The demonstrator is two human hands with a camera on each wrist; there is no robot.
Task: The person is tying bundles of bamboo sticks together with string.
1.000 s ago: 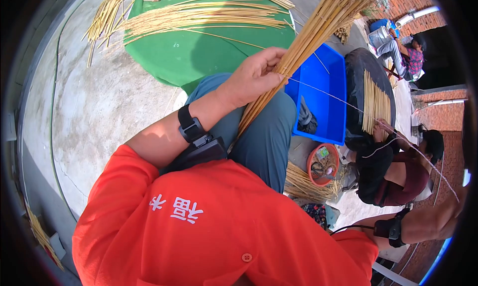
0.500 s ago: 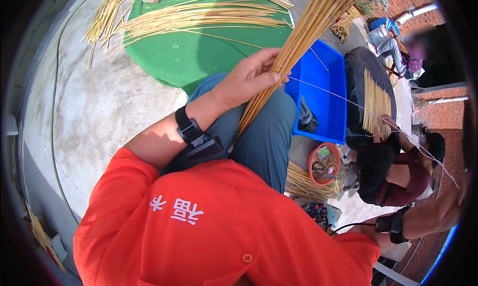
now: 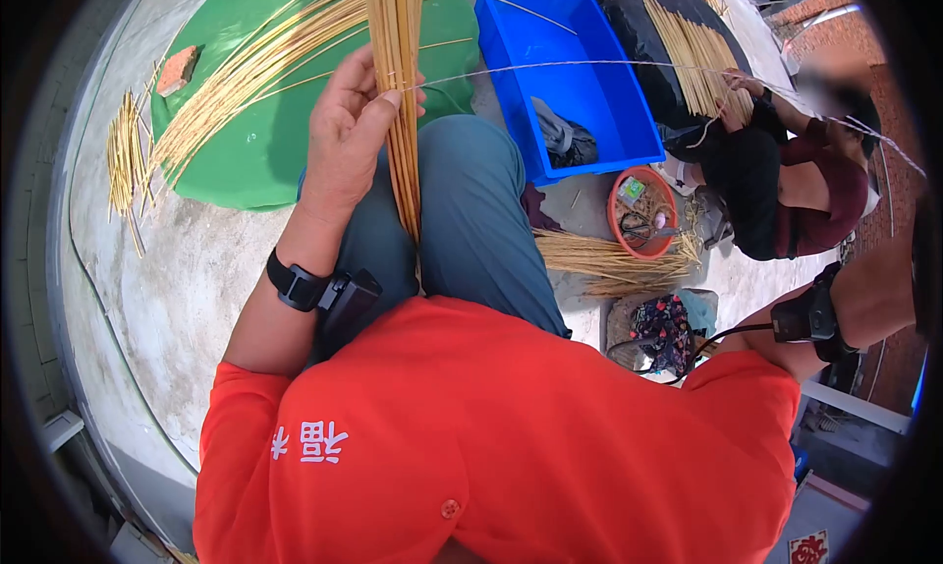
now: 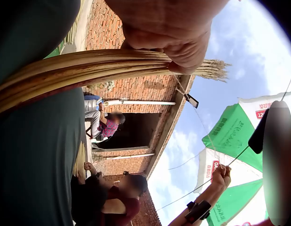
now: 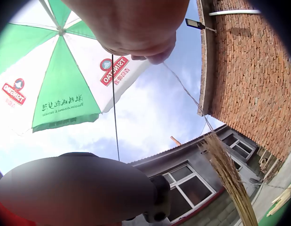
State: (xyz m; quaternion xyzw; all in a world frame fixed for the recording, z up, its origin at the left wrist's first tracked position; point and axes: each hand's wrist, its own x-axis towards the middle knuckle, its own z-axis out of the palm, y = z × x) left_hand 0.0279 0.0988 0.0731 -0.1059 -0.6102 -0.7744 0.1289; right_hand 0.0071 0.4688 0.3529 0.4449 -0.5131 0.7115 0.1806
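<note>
My left hand (image 3: 346, 137) grips a bundle of long dried stalks (image 3: 395, 24), with the thumb laid across its front. The bundle stands between my knees, and its feathery tops (image 4: 213, 69) show in the left wrist view. From under the left thumb a thin twisted string (image 3: 589, 63) runs taut out to the right. My right hand (image 4: 221, 176) is raised far out to the side, fingers curled on the string. It lies past the edge of the head view. In the right wrist view that hand (image 5: 136, 28) pinches the string between its fingertips.
A green round surface (image 3: 236, 186) bears loose stalks and a brick (image 3: 178, 71). Ahead stands a blue bin (image 3: 501, 33) holding dark cloth. An orange basin (image 3: 668, 245) sits near more stalks (image 3: 589, 254) on the ground. At the right a seated person (image 3: 815, 186) handles stalks.
The head view has turned, so the surroundings sit further left and the bundle looks more upright. The left hand keeps its grip, and the string still stretches between both hands.
</note>
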